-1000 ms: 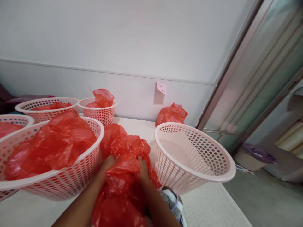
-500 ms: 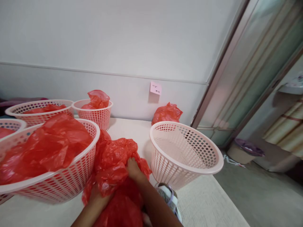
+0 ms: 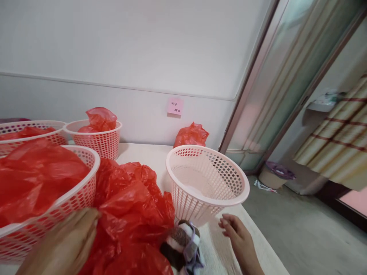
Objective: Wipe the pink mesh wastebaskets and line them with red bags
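My left hand (image 3: 67,238) is at the lower left with its fingers stretched out, against the side of a red plastic bag (image 3: 129,217). The bag is bulky and crumpled; its contents are hidden. My right hand (image 3: 239,238) is at the lower right, fingers loosely bent and nothing in them, just below an empty pink perforated basket (image 3: 195,194). Between the bag and that basket lies a rolled striped cloth bundle (image 3: 183,244) in brown, white and black, with a lilac tie around it.
A large pink basket (image 3: 93,168) heaped with red plastic stands at the left. Behind it are a smaller basket (image 3: 110,143) and another wide one (image 3: 61,139), both holding red plastic. A red bag (image 3: 190,133) sits by the wall under a pink note (image 3: 174,107). A bin (image 3: 273,177) stands on the floor.
Both hands have come out of the red bag and moved apart, left hand to the left, right hand to the right. The bag now spreads wider. The view has shifted right.
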{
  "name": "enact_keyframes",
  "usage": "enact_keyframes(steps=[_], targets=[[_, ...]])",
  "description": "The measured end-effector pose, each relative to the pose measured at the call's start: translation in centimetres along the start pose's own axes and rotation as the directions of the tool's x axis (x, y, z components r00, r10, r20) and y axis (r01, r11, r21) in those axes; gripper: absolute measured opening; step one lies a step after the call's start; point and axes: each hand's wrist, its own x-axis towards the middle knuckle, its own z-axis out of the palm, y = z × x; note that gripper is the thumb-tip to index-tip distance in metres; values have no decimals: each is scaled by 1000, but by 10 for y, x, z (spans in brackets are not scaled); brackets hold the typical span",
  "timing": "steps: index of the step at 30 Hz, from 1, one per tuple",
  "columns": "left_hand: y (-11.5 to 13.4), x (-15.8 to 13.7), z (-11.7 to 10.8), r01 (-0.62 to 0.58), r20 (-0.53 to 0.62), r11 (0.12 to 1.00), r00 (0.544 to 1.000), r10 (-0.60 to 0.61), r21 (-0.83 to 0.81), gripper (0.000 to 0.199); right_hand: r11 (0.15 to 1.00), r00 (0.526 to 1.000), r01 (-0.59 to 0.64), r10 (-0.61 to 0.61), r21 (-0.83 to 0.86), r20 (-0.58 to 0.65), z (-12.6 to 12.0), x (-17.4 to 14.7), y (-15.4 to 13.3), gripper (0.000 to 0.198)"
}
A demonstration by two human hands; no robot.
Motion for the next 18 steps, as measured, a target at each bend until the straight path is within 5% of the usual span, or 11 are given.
enact_keyframes(steps=[3,6,8,11,18], targets=[[47,26,15,-140,-103,990,985,141,20,43,997,1000,-21,22,78,-15,13,31,17,53],[73,39,68,-150,56,987,987,153,-64,63,994,994,1,-13,113,104,50,51,23,67],[70,36,112,-7,202,996,979,25,-87,77,992,983,26,-47,120,178,78,62,25,72],[49,22,166,145,258,987,958,-123,-66,87,991,956,63,-94,117,277,118,75,25,76],[25,1,221,102,214,994,971,-105,25,63,980,870,140,-190,141,456,201,114,20,73]])
